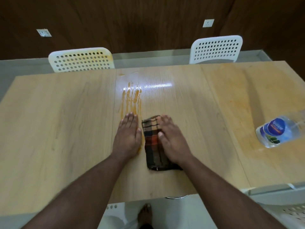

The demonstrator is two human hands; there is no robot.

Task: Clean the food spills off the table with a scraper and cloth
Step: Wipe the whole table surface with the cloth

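Note:
A folded plaid cloth [152, 142] in brown, orange and cream lies on the light wooden table [66, 129], near its middle. My right hand [170, 139] rests flat on the cloth's right half, fingers straight. My left hand [129, 136] lies flat on the bare table just left of the cloth, over the near end of an orange food spill [132, 98] that streaks away toward the far edge. The surface around the spill shines wet. No scraper is in view.
A clear plastic bottle [279, 131] with a blue label lies at the right, on a faint orange stain [234, 100]. Two white perforated chairs [80, 59] [216, 49] stand at the far side. Another white chair [280, 195] sits at the near right corner.

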